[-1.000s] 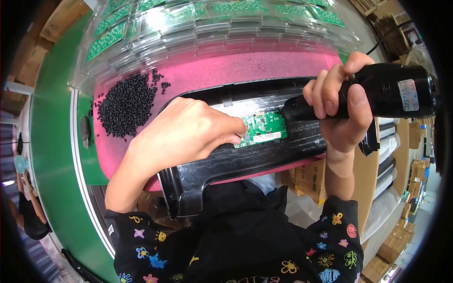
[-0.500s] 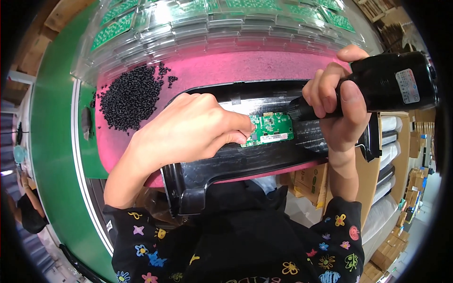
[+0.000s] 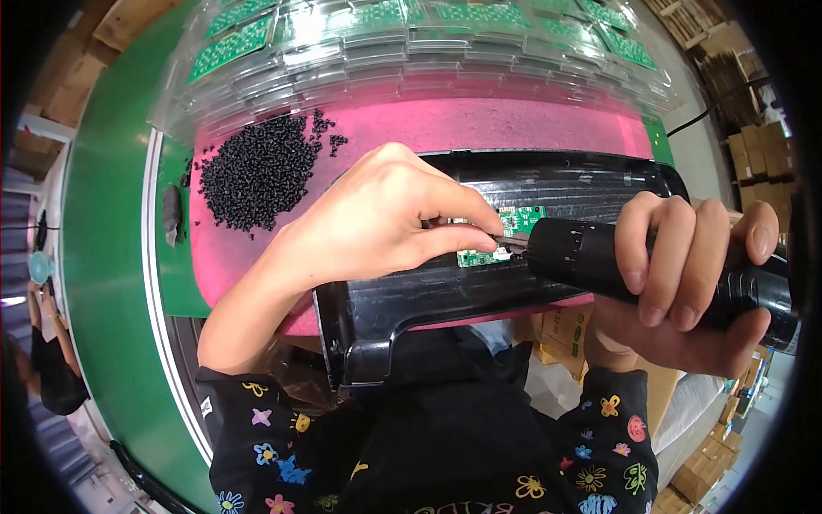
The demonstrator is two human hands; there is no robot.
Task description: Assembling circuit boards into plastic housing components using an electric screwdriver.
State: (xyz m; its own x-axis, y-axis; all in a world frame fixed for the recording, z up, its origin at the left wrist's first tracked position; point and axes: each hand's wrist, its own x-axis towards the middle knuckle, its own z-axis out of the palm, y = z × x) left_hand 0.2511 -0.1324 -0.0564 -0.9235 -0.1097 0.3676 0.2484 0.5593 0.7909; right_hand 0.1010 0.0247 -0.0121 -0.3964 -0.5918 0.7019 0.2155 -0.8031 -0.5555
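My right hand [image 3: 685, 270] is wrapped round a black electric screwdriver [image 3: 569, 253], held nearly level with its nose pointing left. My left hand [image 3: 385, 214] is closed in a pinch, thumb and forefinger meeting at the tip of the metal screwdriver bit [image 3: 516, 243]. Whatever lies between those fingertips is too small to make out. Below both hands, a green circuit board [image 3: 529, 220] lies in a long black plastic housing [image 3: 419, 295], partly covered by my left fingers and the screwdriver's nose.
A heap of small black screws [image 3: 257, 176] lies at the left on the pink mat [image 3: 402, 124]. Stacked clear plastic trays [image 3: 419, 60] with green boards stand at the back. A dark grey object [image 3: 172, 212] sits on the green table [image 3: 107, 257]. Another person [image 3: 58, 360] is at the far left.
The screwdriver has swung down and toward me, its bit now showing. My left fingers have left the board and moved right to the bit tip.
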